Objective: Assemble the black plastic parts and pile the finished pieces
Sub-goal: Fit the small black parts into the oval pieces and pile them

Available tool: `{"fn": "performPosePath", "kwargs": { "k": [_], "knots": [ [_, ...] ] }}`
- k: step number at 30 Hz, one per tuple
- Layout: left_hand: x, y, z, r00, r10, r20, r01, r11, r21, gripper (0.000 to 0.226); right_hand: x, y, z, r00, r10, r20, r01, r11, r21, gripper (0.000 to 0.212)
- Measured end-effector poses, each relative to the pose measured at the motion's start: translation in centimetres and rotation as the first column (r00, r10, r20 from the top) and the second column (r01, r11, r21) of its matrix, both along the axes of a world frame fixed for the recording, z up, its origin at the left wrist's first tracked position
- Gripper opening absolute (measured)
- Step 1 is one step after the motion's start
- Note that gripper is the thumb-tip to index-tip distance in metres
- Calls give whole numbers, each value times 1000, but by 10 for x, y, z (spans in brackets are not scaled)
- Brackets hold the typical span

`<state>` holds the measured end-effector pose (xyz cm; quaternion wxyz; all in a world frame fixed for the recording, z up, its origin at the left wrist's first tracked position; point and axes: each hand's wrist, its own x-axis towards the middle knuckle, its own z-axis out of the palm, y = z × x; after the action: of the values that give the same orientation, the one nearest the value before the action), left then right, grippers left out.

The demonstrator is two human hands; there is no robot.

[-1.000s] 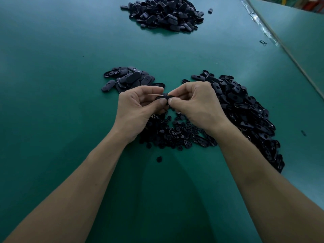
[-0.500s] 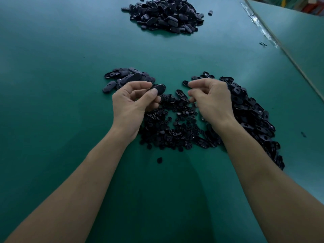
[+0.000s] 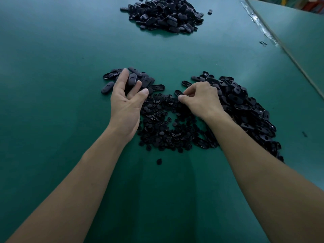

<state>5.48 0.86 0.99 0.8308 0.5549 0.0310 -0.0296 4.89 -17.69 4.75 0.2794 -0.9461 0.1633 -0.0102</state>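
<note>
left hand [image 3: 127, 102]: spread wide, palm down, and I see nothing held in it.
small pile [image 3: 138, 79]: closed oval pieces, under and just beyond the left fingertips.
right hand [image 3: 203, 99]: fingers curled in, thumb and forefinger tips close together; I cannot tell whether they pinch anything.
shell [image 3: 177, 92]: one open oval piece, at the right forefinger tip, touching it or just off it.
round parts [image 3: 163, 125]: low heap of small black bits between my two hands, reaching back beside both wrists.
shell heap [image 3: 245, 106]: just right of the right hand, running back along that forearm.
far pile [image 3: 164, 13]: well beyond both hands.
loose bit [image 3: 159, 161]: alone between my forearms.
worktop [image 3: 52, 85]: green, under everything.
</note>
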Motion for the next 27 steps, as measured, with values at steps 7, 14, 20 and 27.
{"fn": "performPosePath", "kwargs": {
  "k": [7,14,20,27],
  "knots": [
    [-8,0,1,975,-117,191,84,981,176,58,1,0,-1,992,-89,95,62,964,257,19],
    [-14,-4,0,961,-141,238,91,973,211,9,-23,18,5,939,65,338,-233,843,484,17],
    [-16,-4,2,952,-177,248,131,972,193,11,-44,31,2,904,141,403,-313,861,401,18],
    [-15,-2,0,950,-187,252,138,970,200,12,-49,24,1,940,65,335,-269,747,608,11]
  ]
}}
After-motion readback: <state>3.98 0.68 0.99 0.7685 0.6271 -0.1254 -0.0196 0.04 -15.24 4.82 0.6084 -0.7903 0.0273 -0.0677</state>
